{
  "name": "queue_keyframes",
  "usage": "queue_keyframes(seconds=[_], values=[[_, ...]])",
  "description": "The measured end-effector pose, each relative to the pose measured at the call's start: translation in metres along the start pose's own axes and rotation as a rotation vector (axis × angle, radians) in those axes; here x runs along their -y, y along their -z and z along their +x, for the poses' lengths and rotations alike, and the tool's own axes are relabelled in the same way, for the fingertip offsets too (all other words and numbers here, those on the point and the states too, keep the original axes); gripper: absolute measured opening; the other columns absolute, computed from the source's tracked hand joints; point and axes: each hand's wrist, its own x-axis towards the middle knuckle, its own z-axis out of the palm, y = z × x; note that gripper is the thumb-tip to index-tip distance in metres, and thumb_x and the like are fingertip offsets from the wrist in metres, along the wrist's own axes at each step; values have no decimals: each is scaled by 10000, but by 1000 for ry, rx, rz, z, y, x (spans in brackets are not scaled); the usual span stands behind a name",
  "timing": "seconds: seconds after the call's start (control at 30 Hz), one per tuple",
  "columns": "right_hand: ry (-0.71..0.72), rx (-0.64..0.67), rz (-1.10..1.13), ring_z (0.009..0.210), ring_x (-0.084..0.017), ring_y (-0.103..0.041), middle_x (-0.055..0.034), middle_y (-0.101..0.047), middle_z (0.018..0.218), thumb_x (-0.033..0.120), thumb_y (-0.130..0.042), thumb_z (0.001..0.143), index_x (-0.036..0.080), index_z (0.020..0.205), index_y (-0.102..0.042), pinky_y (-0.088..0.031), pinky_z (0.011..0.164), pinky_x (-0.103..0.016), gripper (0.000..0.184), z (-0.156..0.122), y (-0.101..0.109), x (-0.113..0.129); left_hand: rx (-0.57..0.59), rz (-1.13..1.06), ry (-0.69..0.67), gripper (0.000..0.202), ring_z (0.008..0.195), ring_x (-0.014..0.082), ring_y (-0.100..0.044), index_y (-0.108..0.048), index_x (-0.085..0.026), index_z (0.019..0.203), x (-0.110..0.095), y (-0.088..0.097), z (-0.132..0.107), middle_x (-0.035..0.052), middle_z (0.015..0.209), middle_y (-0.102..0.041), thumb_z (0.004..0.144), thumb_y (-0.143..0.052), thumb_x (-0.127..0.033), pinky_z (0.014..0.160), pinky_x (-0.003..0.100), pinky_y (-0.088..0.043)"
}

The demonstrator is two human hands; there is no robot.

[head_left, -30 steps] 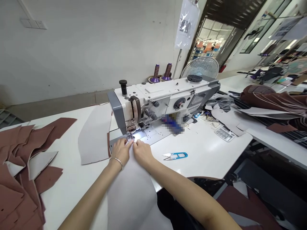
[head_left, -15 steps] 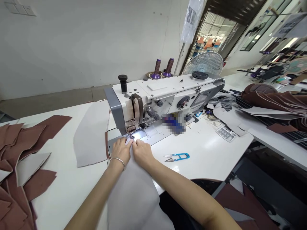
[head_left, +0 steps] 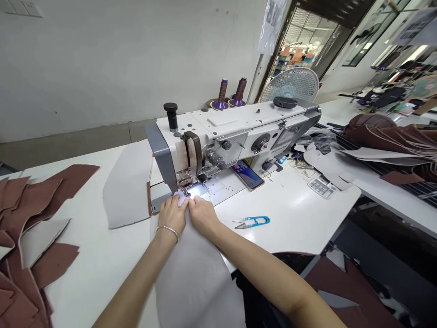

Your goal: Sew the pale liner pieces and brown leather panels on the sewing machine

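Note:
A long light-grey fabric panel (head_left: 194, 278) runs from my lap up to the presser foot (head_left: 186, 193) of a white sewing machine (head_left: 218, 130). My left hand (head_left: 171, 216) grips the panel just left of the foot, its fingers bent over the edge. Close beside it, my right hand (head_left: 203, 216) is closed on the same panel, thumb and fingers pinched at the lit needle area. Both thumbs nearly touch. Past the needle, a grey panel with a brown edge (head_left: 128, 193) lies on the table; my hands hide how it joins the front part.
Blue-handled thread snips (head_left: 254, 222) lie right of my hands. A phone (head_left: 248, 175) rests under the machine arm. Brown pieces (head_left: 43, 200) are stacked at left, more brown panels (head_left: 385, 136) at right. Two thread cones (head_left: 221, 95) and a fan (head_left: 290, 85) stand behind.
The grey panel beyond the needle has slid slightly farther back, and the part over my lap has shifted. Both hands keep their grip near the presser foot. The view has moved a little.

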Motion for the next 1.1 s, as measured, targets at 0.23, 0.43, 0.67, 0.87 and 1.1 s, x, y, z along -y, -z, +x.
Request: queue_keyframes(seconds=[0.23,0.43,0.67,0.87,1.1], values=[[29,-15,-17,783,-189,-550,-86,-577,891,126,-328,933,143,993,-545,-395,580,-264,226,1,-1,-1,-55,-55,15,429,1102,272,-476,-613,-273,1160,2,-1,2,116,1195,-564,841,-377,-110,896,417,-413],[48,-7,-22,786,-190,-552,-93,-577,885,119,-317,934,134,987,-545,-406,598,-272,235,1,0,-1,-85,-58,-7,422,1087,274,-486,-628,-260,1146,5,-6,3,132,1198,-566,840,-380,-109,913,423,-410],[34,-23,-27,772,-181,-544,-84,-577,875,141,-312,946,145,957,-548,-379,576,-258,237,1,-2,-1,-64,-57,-1,431,1096,269,-477,-619,-263,1161,5,-4,4,128,1210,-564,837,-384,-104,909,414,-412],[35,-34,-3,771,-179,-538,-75,-580,877,139,-323,942,154,948,-550,-363,574,-262,228,2,-3,-1,-68,-37,-10,429,1109,274,-472,-616,-254,1170,6,-5,4,129,1214,-566,837,-389,-107,924,416,-404],[34,-35,-19,772,-182,-530,-69,-575,872,138,-314,944,158,966,-553,-353,564,-264,240,1,-5,0,-69,-39,-4,415,1117,265,-475,-625,-268,1155,7,-7,4,114,1215,-569,843,-396,-119,937,414,-402]])
